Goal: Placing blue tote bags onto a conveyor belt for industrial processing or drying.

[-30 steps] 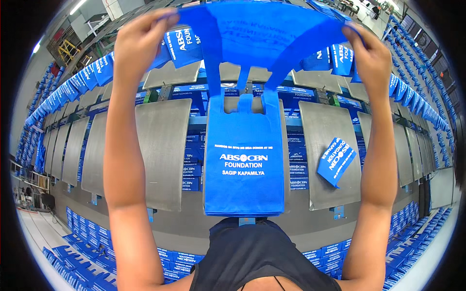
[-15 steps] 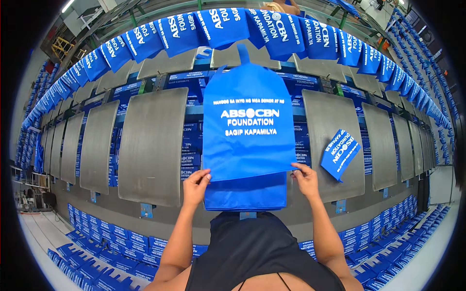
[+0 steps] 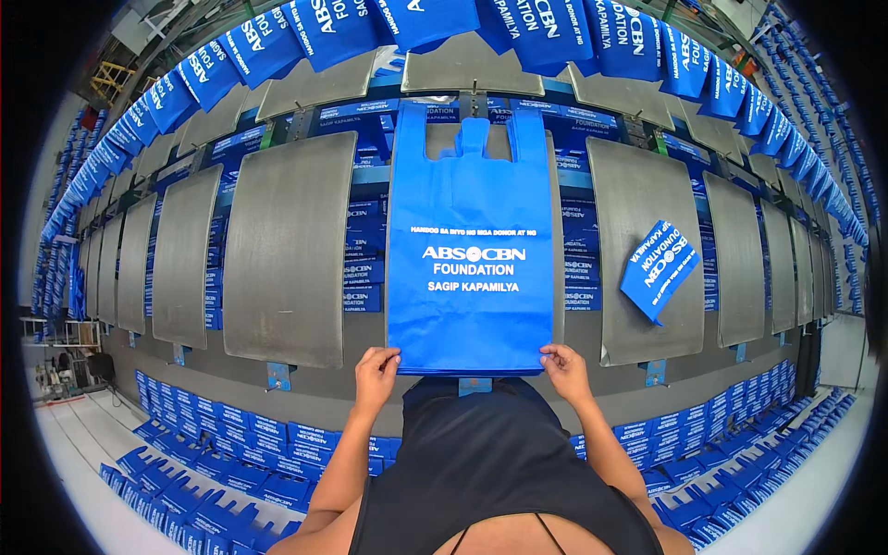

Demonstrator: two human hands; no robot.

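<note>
A printed blue handled bag [image 3: 470, 330] lies flat on a stack of blue bags over the middle metal plate, its handles pointing away from me and white lettering face up. My left hand [image 3: 377, 368] pinches its near left corner. At the near right corner, my right hand [image 3: 562, 368] has finger and thumb closed on the same bag. A smaller printed blue piece [image 3: 657, 275] rests askew on the plate [image 3: 617, 176] to the right.
More grey metal plates [image 3: 287, 250] run curving to both sides on a frame. A line of printed blue bags [image 3: 330, 37] hangs above and beyond them. Rows of blue bags [image 3: 222, 462] lie below at both sides. White floor [image 3: 83, 444] shows at lower left.
The bag, held raised by both hands a second ago, has come down onto the stack and now lies flat. My hands have lowered to its near corners, shifting slightly inward and down since half a second ago.
</note>
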